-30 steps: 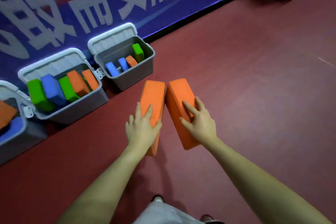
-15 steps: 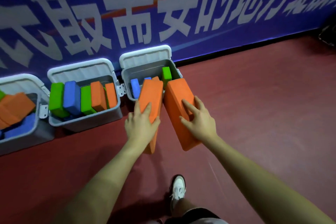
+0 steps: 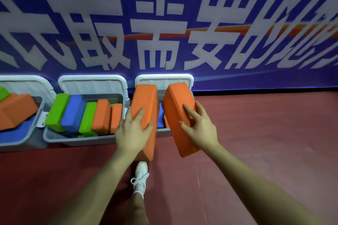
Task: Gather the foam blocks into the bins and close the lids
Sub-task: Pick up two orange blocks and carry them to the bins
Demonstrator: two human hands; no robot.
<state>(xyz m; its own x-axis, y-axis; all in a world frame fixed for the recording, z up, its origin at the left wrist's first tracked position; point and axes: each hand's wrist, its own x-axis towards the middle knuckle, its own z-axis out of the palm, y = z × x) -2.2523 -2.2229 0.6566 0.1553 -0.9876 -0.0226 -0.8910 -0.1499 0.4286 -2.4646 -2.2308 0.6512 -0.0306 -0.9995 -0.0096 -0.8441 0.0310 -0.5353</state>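
Note:
My left hand (image 3: 132, 131) grips an orange foam block (image 3: 146, 100) held on end. My right hand (image 3: 199, 129) grips a second orange foam block (image 3: 175, 107), tilted beside the first. Both blocks hang above the rightmost grey bin (image 3: 165, 132), whose white lid (image 3: 164, 78) stands open against the wall; a blue block shows inside between them. The middle bin (image 3: 76, 139) is open and holds green, blue and orange blocks on edge. The left bin (image 3: 22, 142) is open too, with orange, green and blue blocks.
A blue banner wall (image 3: 164, 23) with large white characters rises right behind the bins. Red floor (image 3: 265, 142) spreads to the right and toward me. My white shoe (image 3: 140, 177) and leg stand below the hands.
I have stepped closer to the wall, so the bins now lie straight ahead. The two orange blocks have come over the rightmost bin, still in the same grips.

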